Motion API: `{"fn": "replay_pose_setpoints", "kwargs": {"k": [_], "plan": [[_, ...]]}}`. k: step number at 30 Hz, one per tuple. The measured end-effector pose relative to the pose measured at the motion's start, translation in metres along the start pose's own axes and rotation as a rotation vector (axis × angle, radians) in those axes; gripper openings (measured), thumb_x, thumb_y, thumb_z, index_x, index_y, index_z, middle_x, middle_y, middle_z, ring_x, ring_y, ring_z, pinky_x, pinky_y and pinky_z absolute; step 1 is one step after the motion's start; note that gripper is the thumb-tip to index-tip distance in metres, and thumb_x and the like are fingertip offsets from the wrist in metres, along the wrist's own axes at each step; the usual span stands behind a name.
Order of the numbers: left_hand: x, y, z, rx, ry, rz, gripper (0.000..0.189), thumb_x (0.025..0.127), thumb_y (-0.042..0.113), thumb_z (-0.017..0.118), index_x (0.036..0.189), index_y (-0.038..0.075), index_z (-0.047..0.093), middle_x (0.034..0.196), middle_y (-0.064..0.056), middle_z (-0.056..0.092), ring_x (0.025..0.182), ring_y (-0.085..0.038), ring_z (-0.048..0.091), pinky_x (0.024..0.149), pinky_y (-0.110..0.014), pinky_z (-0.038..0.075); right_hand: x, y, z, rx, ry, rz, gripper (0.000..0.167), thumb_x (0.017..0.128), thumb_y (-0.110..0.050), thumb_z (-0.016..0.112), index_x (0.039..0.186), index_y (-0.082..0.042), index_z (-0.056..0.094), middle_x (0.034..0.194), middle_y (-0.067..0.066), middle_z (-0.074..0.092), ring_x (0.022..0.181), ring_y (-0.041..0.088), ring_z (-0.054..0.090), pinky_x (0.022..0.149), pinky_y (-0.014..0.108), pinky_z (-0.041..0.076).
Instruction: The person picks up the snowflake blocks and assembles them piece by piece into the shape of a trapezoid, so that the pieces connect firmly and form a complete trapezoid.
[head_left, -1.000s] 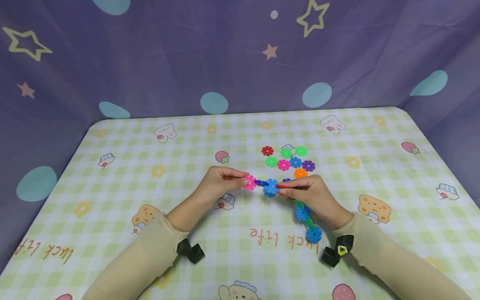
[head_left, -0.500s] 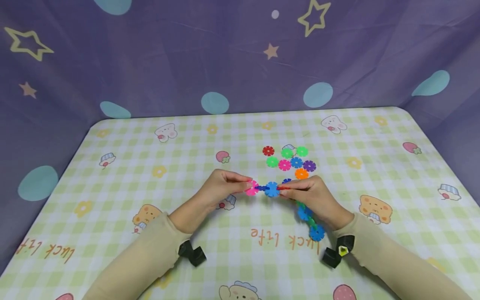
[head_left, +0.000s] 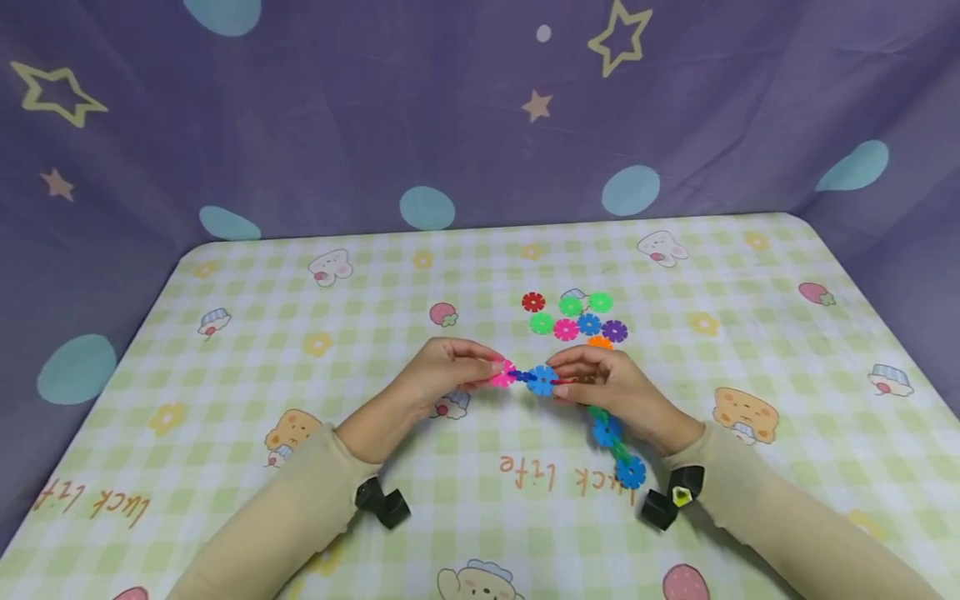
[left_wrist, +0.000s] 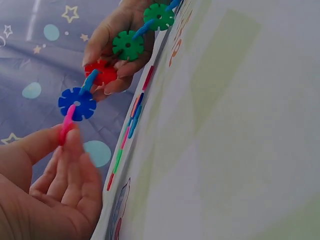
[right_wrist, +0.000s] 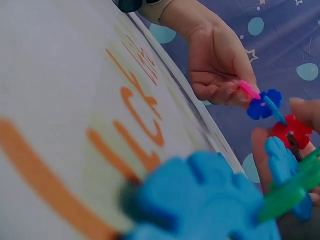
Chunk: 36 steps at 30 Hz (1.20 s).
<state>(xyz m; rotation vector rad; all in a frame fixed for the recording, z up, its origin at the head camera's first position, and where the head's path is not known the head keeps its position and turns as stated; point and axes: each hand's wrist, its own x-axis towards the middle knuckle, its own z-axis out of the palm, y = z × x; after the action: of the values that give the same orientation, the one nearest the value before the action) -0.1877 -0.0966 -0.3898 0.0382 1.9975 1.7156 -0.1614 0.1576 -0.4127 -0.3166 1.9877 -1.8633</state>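
1. Left hand [head_left: 442, 368]: thumb and fingertips pinch the pink disc [head_left: 507, 374], left end of the chain [head_left: 606, 433].
2. Right hand [head_left: 611, 385]: thumb and fingers curled around the red disc [left_wrist: 104, 75], slightly spread; firmness, can't tell from here.
3. Between hands: dark blue disc [left_wrist: 86, 106] and light blue disc [head_left: 542, 382], slotted crosswise. Gripped from both sides, presumably to steady this stretch.
4. Rest of chain trails near and right, ending in a blue disc [head_left: 631, 473]; can't tell whether it touches the counter [head_left: 435, 517].
5. Loose discs [head_left: 566, 330]: flat on counter, far side beyond right hand, likely for easy reach.
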Motion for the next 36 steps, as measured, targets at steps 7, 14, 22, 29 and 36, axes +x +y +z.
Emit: {"fn": "replay_pose_setpoints", "kwargs": {"k": [7,14,22,29,36], "plan": [[0.0,-0.001,-0.003,0.028,-0.097,-0.033,0.024,0.088,0.005,0.062,0.107,-0.009,0.064,0.075,0.0,0.069,0.066,-0.012,0.067,0.075,-0.034,0.056,0.002,-0.001,-0.009,0.05,-0.073,0.007,0.039,0.089,-0.012,0.065,0.122,0.005,0.054,0.112,0.01,0.063,0.096,0.018,0.064,0.078,0.034,0.055],[0.001,-0.002,-0.007,0.056,-0.13,-0.018,0.023,0.089,0.007,0.062,0.107,-0.008,0.065,0.079,-0.001,0.071,0.069,-0.012,0.067,0.074,-0.034,0.055,0.005,-0.001,-0.013,0.086,-0.099,0.029,0.04,0.09,-0.009,0.062,0.122,0.012,0.051,0.108,0.004,0.065,0.09,0.015,0.065,0.076,0.033,0.055],[0.0,0.0,-0.006,0.104,-0.178,-0.026,0.024,0.087,0.007,0.063,0.106,-0.007,0.066,0.08,-0.007,0.071,0.07,-0.015,0.068,0.069,-0.033,0.056,0.004,-0.004,-0.016,0.064,-0.099,0.033,0.037,0.091,-0.011,0.063,0.119,0.012,0.055,0.106,0.008,0.068,0.086,0.017,0.067,0.072,0.033,0.056],[0.0,0.0,-0.005,0.091,-0.201,-0.028,0.023,0.087,0.006,0.063,0.104,-0.008,0.066,0.079,-0.006,0.071,0.069,-0.016,0.068,0.07,-0.034,0.056,0.003,-0.003,-0.017,0.051,-0.106,0.039,0.032,0.093,-0.01,0.06,0.115,0.013,0.057,0.097,0.001,0.07,0.072,0.017,0.066,0.068,0.031,0.056],[-0.002,-0.001,-0.005,0.09,-0.214,-0.019,0.023,0.087,0.006,0.063,0.103,-0.009,0.065,0.078,-0.007,0.071,0.067,-0.015,0.067,0.068,-0.033,0.056,0.004,-0.003,-0.016,0.059,-0.099,0.047,0.026,0.094,-0.008,0.057,0.111,0.011,0.062,0.096,0.001,0.07,0.066,0.018,0.066,0.066,0.031,0.055]]}}
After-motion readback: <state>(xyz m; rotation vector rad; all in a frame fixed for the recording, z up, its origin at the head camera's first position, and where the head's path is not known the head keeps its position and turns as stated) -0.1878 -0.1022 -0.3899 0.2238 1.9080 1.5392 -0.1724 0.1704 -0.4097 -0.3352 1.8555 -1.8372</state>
